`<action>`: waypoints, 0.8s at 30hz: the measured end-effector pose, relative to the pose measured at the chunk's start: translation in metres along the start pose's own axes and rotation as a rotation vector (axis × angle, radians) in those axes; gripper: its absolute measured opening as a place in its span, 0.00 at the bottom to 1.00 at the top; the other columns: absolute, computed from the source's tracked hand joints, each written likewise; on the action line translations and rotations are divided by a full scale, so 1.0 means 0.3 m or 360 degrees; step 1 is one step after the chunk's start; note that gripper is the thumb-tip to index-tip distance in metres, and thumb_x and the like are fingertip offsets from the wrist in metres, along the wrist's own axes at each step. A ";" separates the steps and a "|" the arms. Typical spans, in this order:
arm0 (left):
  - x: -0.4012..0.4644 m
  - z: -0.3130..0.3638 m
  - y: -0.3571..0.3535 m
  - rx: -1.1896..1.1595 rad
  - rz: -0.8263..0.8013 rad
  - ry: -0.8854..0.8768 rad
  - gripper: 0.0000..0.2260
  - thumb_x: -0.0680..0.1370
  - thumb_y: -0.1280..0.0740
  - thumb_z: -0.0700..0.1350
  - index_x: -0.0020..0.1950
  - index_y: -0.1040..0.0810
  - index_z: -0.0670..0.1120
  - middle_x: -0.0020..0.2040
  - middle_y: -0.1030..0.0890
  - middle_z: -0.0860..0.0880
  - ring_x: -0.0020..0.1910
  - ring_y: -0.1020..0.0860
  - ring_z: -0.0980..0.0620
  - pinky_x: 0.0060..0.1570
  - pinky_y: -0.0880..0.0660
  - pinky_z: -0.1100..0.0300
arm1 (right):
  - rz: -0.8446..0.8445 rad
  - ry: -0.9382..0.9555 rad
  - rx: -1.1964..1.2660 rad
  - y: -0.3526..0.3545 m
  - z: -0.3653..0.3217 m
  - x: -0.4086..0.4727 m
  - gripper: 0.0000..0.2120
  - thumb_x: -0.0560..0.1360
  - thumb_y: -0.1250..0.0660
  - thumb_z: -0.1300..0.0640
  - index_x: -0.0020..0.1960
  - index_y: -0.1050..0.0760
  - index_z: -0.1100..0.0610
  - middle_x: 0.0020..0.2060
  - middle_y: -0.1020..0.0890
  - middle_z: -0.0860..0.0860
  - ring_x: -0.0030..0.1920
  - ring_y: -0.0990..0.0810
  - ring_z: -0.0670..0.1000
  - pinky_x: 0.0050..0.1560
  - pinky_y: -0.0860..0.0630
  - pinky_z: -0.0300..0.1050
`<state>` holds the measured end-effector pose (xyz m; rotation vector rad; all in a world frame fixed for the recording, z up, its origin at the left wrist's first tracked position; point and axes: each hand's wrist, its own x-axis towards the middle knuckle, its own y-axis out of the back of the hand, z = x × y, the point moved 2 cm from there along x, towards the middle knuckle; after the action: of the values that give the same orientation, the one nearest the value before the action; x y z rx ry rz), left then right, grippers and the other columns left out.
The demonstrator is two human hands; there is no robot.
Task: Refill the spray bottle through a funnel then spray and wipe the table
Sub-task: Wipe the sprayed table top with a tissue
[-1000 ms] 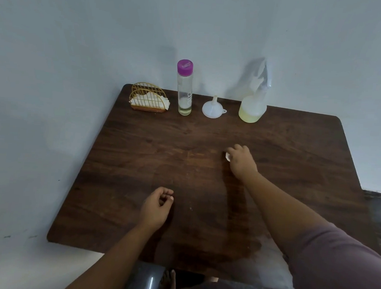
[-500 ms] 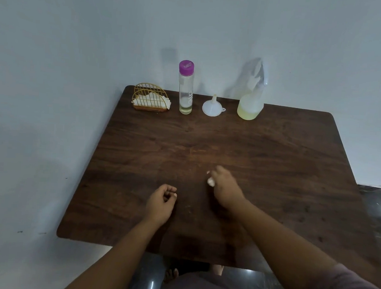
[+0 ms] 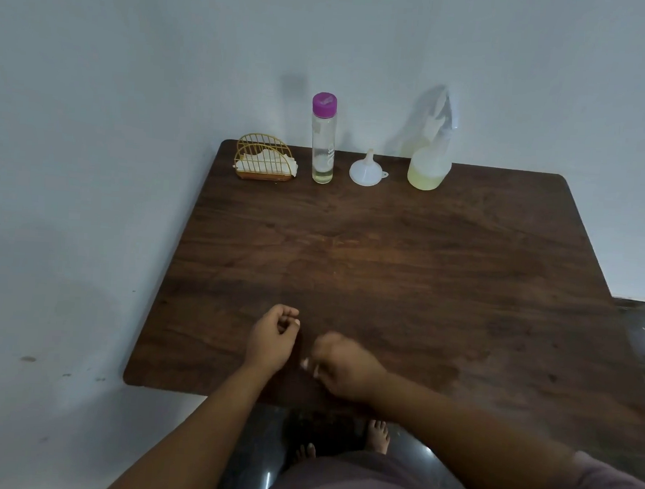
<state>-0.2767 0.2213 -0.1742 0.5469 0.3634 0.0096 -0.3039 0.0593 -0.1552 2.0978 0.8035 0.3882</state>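
Near the front edge of the table: a small white wad, seemingly a tissue (image 3: 309, 365), is clutched in the right hand (image 3: 344, 364) and pressed to the wood; only a sliver of it shows past the fingers.

Right hand: fingers are curled round the wad, knuckles up, low on the table (image 3: 406, 272) close to the person.

Left hand: the left hand (image 3: 273, 337) is rested on the wood just beside the right, fingers loosely curled toward the palm; nothing is seen in it.

Spray bottle: the spray bottle (image 3: 429, 164) is stood upright at the far edge against the wall, a shallow layer of yellowish liquid in its base, trigger head fitted.

Funnel: the funnel (image 3: 367, 170) is set mouth-down, spout up, just left of the spray bottle, apart from it.

Refill bottle: a tall clear bottle with a purple cap (image 3: 323, 138) is stood left of the funnel, capped, a little liquid at the bottom.

Tissue holder: a gold wire holder (image 3: 265, 158) with white tissues is placed at the far left corner.

Step in hand: wiping is judged to be under way; the refill things are set aside and a faint damp sheen is visible on the right half of the wood.

Next move: a fresh pass toward the unwiped area is called for, with steady downward pressure and the wad kept bunched so it is not shed.
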 end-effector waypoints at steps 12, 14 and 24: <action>-0.028 -0.049 0.032 -0.0090 0.0063 0.0046 0.05 0.78 0.33 0.41 0.50 0.23 0.52 0.42 0.20 0.53 0.41 0.21 0.54 0.41 0.27 0.62 | 0.0246 -0.0856 -0.0074 0.275 0.371 0.332 0.11 0.73 0.38 0.65 0.49 0.21 0.56 0.52 0.20 0.55 0.52 0.22 0.58 0.53 0.24 0.49; -0.026 -0.055 0.032 -0.0100 0.0065 0.0039 0.07 0.78 0.33 0.41 0.48 0.23 0.54 0.41 0.20 0.54 0.40 0.22 0.55 0.40 0.28 0.62 | 0.0003 -0.0657 -0.0220 0.185 0.295 0.320 0.12 0.74 0.38 0.62 0.55 0.21 0.55 0.55 0.20 0.55 0.57 0.25 0.57 0.58 0.27 0.48; -0.044 -0.060 0.041 -0.0058 -0.0014 -0.0017 0.05 0.78 0.33 0.41 0.49 0.23 0.52 0.42 0.21 0.54 0.42 0.22 0.52 0.42 0.28 0.60 | -0.0274 0.0366 -0.0256 -0.073 -0.016 -0.132 0.05 0.72 0.36 0.58 0.44 0.22 0.54 0.42 0.19 0.50 0.45 0.24 0.54 0.41 0.26 0.45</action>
<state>-0.2940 0.2396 -0.1777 0.5091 0.3544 0.0050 -0.3449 0.0457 -0.1693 1.8405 1.0435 0.5875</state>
